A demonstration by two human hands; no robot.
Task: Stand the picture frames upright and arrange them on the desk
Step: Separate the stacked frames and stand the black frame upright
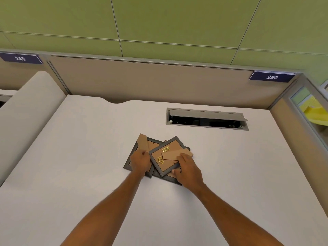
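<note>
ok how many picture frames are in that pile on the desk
3, as far as I can tell. The top frame lies face down between both hands, the left frame sits under the left hand, and the bottom frame peeks out beneath. More may be hidden.

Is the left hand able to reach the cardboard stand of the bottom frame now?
Probably yes. The left hand rests on the bottom frame, right beside its cardboard stand, which sticks out uncovered; the top frame lies to the right of it.
</note>
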